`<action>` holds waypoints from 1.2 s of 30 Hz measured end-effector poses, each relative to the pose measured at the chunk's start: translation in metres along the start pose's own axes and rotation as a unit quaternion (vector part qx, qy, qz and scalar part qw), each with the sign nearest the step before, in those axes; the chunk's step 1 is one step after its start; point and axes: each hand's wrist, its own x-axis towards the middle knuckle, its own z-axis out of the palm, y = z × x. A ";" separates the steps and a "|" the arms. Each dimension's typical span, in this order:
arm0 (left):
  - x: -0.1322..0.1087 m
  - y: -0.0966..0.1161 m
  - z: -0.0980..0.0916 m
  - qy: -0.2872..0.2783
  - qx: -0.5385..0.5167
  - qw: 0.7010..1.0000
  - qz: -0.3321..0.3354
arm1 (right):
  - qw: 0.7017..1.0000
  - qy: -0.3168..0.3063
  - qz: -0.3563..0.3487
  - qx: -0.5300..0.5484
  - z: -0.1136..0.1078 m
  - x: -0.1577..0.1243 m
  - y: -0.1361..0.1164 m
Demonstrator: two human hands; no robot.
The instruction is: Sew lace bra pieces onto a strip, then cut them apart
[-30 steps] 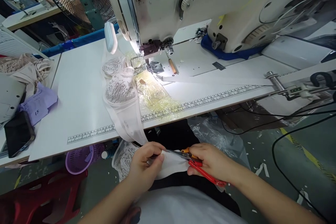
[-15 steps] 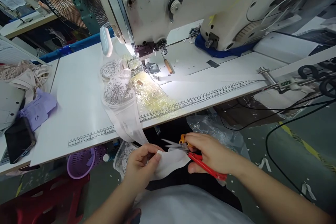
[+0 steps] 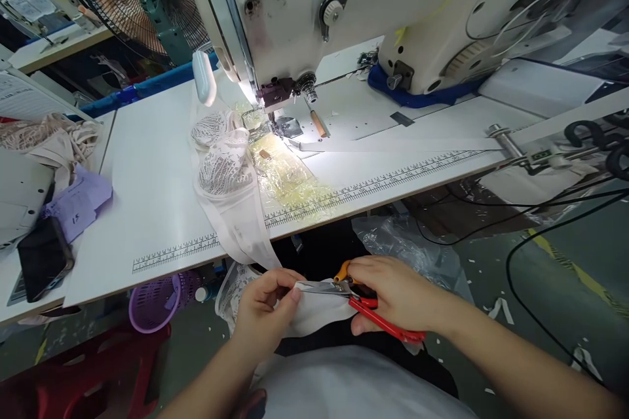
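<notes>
Below the table's front edge, my left hand (image 3: 268, 308) pinches the white fabric of a lace bra (image 3: 223, 170) between thumb and fingers. The bra's lace cups lie on the table beside the needle, and its band hangs over the edge down to my hand. My right hand (image 3: 390, 291) grips a pair of scissors (image 3: 366, 304) with red and orange handles. Their blades point left along the top edge of the fabric, the tips close to my left thumb. The blades look nearly closed. Whether they touch the fabric I cannot tell.
A sewing machine (image 3: 289, 19) stands over the white table (image 3: 152, 170), which has a printed ruler along its front. A black phone (image 3: 44, 258) and purple paper (image 3: 81, 203) lie at the left. Below are a purple basket (image 3: 147, 308) and a red stool (image 3: 93, 366). A fan (image 3: 162, 6) stands behind.
The scissor blades have closed from open, and their tips have moved left to my left thumb. My left hand keeps its pinch on the fabric. The whole view has shifted slightly.
</notes>
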 end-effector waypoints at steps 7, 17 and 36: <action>0.000 0.001 0.001 0.010 0.018 1.000 0.006 | 1.000 0.003 0.019 0.014 -0.003 -0.001 -0.004; 0.001 0.002 0.003 0.027 0.011 1.000 -0.002 | 0.999 0.005 0.032 0.016 0.000 -0.001 -0.004; -0.005 -0.006 -0.004 -0.006 -0.004 1.000 -0.008 | 1.000 0.004 0.011 0.016 0.003 -0.003 0.002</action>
